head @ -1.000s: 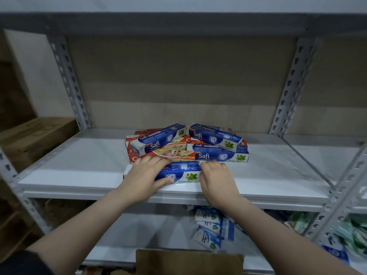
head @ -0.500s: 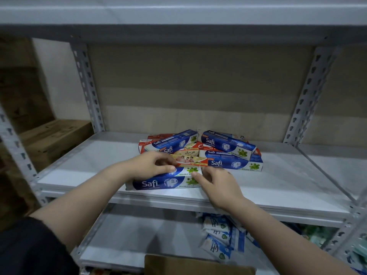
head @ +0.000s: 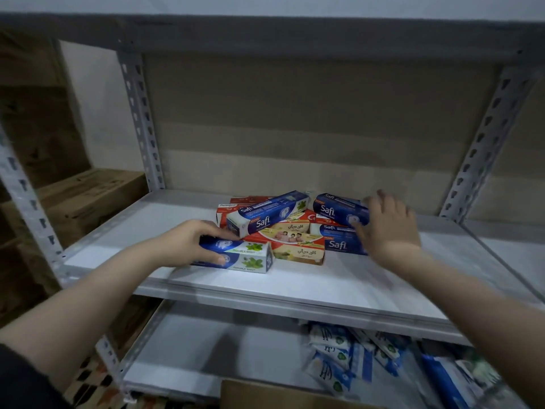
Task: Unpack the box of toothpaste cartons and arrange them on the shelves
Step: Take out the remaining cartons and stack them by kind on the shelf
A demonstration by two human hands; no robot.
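White shelf (head: pixel 339 278) bore a carton pile (head: pixel 292 231), left hand (head: pixel 188 243) gripped a blue carton (head: pixel 241 256) at the pile's front-left, right hand (head: pixel 386 228) blurred on top carton (head: pixel 336 209), grip undetermined.

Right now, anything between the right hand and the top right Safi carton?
No. The right hand is already at the top right Safi carton, fingers over its right end. Motion blur hides whether they grip it. The left hand holds another carton.
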